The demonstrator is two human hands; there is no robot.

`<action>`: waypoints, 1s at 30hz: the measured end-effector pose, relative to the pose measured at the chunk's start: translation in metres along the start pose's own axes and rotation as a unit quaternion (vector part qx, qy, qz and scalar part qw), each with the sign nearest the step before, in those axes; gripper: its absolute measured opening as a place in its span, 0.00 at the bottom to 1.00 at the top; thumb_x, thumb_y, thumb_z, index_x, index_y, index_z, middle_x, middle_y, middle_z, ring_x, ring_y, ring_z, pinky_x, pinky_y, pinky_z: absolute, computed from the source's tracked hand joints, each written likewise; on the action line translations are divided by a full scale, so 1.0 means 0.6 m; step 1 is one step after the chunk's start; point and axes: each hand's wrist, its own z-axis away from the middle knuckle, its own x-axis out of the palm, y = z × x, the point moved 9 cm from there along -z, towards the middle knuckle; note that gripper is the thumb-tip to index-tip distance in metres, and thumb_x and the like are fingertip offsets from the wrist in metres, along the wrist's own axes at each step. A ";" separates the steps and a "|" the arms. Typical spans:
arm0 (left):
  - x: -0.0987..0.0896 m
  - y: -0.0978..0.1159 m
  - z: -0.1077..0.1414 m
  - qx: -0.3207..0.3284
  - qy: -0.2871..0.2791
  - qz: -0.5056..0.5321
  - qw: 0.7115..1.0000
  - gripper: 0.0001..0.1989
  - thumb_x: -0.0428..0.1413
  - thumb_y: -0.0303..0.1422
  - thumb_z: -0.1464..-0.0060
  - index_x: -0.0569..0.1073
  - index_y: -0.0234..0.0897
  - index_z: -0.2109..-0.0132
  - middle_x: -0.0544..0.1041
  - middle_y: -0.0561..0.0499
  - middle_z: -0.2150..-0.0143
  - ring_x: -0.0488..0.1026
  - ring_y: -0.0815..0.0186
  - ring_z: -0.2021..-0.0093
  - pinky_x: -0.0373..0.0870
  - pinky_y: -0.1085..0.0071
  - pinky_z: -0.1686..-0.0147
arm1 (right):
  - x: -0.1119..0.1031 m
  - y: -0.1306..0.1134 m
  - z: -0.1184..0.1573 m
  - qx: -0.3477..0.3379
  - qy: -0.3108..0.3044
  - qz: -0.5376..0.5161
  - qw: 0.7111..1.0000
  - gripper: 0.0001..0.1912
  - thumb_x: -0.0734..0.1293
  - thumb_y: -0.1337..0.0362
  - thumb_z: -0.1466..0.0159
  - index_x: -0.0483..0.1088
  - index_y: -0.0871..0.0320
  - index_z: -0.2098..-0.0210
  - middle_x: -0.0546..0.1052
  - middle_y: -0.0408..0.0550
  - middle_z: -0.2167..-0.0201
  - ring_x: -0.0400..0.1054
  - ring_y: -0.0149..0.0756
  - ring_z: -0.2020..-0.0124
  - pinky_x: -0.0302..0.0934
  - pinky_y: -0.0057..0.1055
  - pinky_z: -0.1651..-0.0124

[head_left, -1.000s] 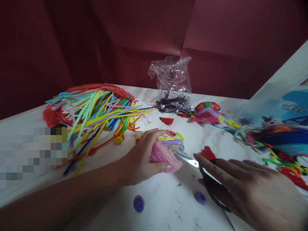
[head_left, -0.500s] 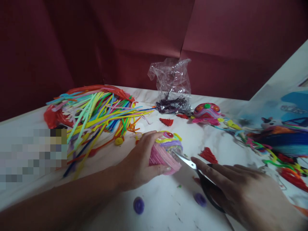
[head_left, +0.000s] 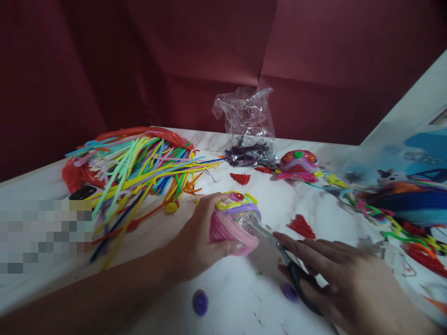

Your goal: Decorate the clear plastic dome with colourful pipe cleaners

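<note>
Our left hand [head_left: 199, 239] holds the pink craft [head_left: 228, 229] — a purple disc [head_left: 200, 302] lies at its seven o'clock. Our right hand [head_left: 349, 274] holds scissors [head_left: 295, 270] at the craft's three o'clock.

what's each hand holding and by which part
The left hand holds the pink toy by its left side, thumb in front on the pink strips. The right hand holds the scissors by the black handles.
</note>
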 end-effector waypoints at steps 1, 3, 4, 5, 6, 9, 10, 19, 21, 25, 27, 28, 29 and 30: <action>-0.001 0.001 -0.001 -0.002 -0.002 0.001 1.000 0.36 0.61 0.35 0.55 0.53 0.46 0.42 0.59 0.45 0.42 0.61 0.54 0.44 0.58 0.56 0.44 | 0.003 0.001 0.002 0.001 -0.010 -0.002 1.000 0.21 0.52 0.73 0.40 0.62 0.60 0.48 0.73 0.48 0.67 0.69 0.41 0.74 0.67 0.35 0.79; -0.008 0.003 -0.003 -0.009 0.000 -0.009 1.000 0.33 0.60 0.34 0.54 0.54 0.43 0.43 0.60 0.44 0.42 0.61 0.55 0.44 0.59 0.57 0.44 | 0.005 0.004 0.006 0.005 -0.014 0.003 1.000 0.22 0.52 0.73 0.39 0.60 0.60 0.46 0.72 0.48 0.65 0.69 0.41 0.72 0.67 0.34 0.77; -0.014 0.004 -0.005 -0.012 0.008 -0.017 1.000 0.32 0.59 0.35 0.54 0.54 0.42 0.44 0.60 0.43 0.42 0.62 0.55 0.44 0.59 0.57 0.45 | 0.004 0.005 0.009 0.006 -0.007 0.012 1.000 0.21 0.52 0.73 0.38 0.60 0.59 0.47 0.72 0.48 0.65 0.69 0.41 0.72 0.66 0.34 0.77; -0.022 0.005 -0.006 -0.016 0.024 -0.028 0.999 0.30 0.59 0.35 0.54 0.55 0.41 0.45 0.60 0.43 0.43 0.62 0.55 0.45 0.60 0.57 0.45 | 0.002 0.005 0.011 0.009 0.004 0.022 1.000 0.21 0.52 0.73 0.38 0.60 0.59 0.47 0.72 0.48 0.66 0.69 0.41 0.73 0.66 0.34 0.77; -0.030 0.007 -0.008 -0.016 0.042 -0.044 0.998 0.29 0.59 0.36 0.55 0.57 0.40 0.47 0.60 0.42 0.43 0.62 0.54 0.45 0.60 0.57 0.46 | 0.001 0.005 0.013 0.009 0.011 0.034 0.999 0.20 0.52 0.73 0.38 0.60 0.59 0.48 0.72 0.49 0.66 0.69 0.42 0.73 0.65 0.34 0.77; -0.056 0.033 -0.007 0.024 0.112 -0.105 0.988 0.25 0.58 0.38 0.55 0.61 0.38 0.50 0.62 0.43 0.46 0.59 0.54 0.43 0.56 0.56 0.44 | 0.003 -0.005 0.014 -0.005 0.007 0.070 0.998 0.18 0.50 0.71 0.34 0.60 0.61 0.48 0.71 0.51 0.67 0.68 0.44 0.73 0.62 0.34 0.76; -0.062 0.047 -0.005 0.046 0.132 -0.122 0.983 0.24 0.58 0.38 0.55 0.62 0.38 0.51 0.63 0.43 0.47 0.59 0.55 0.44 0.56 0.57 0.44 | 0.004 -0.009 0.013 -0.010 0.003 0.078 0.997 0.17 0.50 0.71 0.33 0.60 0.61 0.47 0.71 0.51 0.66 0.67 0.44 0.72 0.62 0.35 0.75; 0.004 0.053 0.025 -0.221 -0.071 0.067 0.970 0.12 0.59 0.38 0.57 0.64 0.37 0.73 0.61 0.60 0.80 0.57 0.75 0.79 0.54 0.78 0.80 | -0.019 -0.047 0.005 -0.068 0.008 0.102 0.992 0.18 0.45 0.68 0.28 0.60 0.63 0.48 0.69 0.53 0.66 0.64 0.46 0.71 0.56 0.37 0.73; 0.020 0.052 0.031 -0.245 -0.117 0.088 0.958 0.12 0.56 0.37 0.54 0.62 0.35 0.77 0.60 0.60 0.82 0.55 0.76 0.81 0.51 0.79 0.82 | -0.023 -0.052 0.006 -0.072 0.007 0.110 0.991 0.18 0.46 0.70 0.29 0.60 0.63 0.47 0.68 0.53 0.65 0.64 0.46 0.70 0.56 0.37 0.73; 0.033 0.048 0.042 -0.277 -0.167 0.118 0.939 0.11 0.52 0.33 0.54 0.62 0.35 0.80 0.62 0.59 0.85 0.56 0.76 0.85 0.50 0.79 0.85 | -0.025 -0.063 0.009 -0.074 -0.008 0.106 0.992 0.19 0.45 0.72 0.30 0.60 0.63 0.46 0.66 0.52 0.66 0.63 0.43 0.71 0.56 0.37 0.73; 0.033 0.046 0.047 -0.286 -0.178 0.138 0.931 0.10 0.52 0.33 0.55 0.63 0.35 0.80 0.64 0.58 0.85 0.57 0.76 0.86 0.50 0.80 0.87 | -0.024 -0.065 0.012 -0.073 -0.017 0.105 0.992 0.20 0.44 0.72 0.30 0.60 0.62 0.46 0.66 0.51 0.66 0.63 0.43 0.71 0.56 0.37 0.73; 0.030 0.044 0.049 -0.289 -0.179 0.141 0.930 0.10 0.52 0.34 0.55 0.64 0.35 0.79 0.65 0.58 0.85 0.57 0.76 0.86 0.50 0.80 0.87 | -0.024 -0.064 0.015 -0.071 -0.019 0.108 0.991 0.20 0.44 0.73 0.30 0.60 0.62 0.46 0.66 0.51 0.66 0.63 0.44 0.70 0.56 0.37 0.73; 0.024 0.041 0.050 -0.288 -0.175 0.135 0.932 0.09 0.52 0.33 0.55 0.64 0.34 0.79 0.65 0.57 0.85 0.57 0.77 0.86 0.50 0.81 0.87 | -0.024 -0.062 0.019 -0.067 -0.019 0.112 0.991 0.20 0.44 0.73 0.31 0.59 0.61 0.47 0.66 0.52 0.65 0.63 0.44 0.69 0.57 0.37 0.73; 0.016 0.037 0.050 -0.287 -0.166 0.124 0.935 0.09 0.52 0.33 0.55 0.64 0.34 0.79 0.66 0.58 0.85 0.57 0.77 0.87 0.50 0.81 0.87 | -0.025 -0.059 0.023 -0.062 -0.017 0.115 0.991 0.20 0.44 0.73 0.31 0.59 0.61 0.47 0.66 0.52 0.66 0.63 0.45 0.69 0.57 0.37 0.72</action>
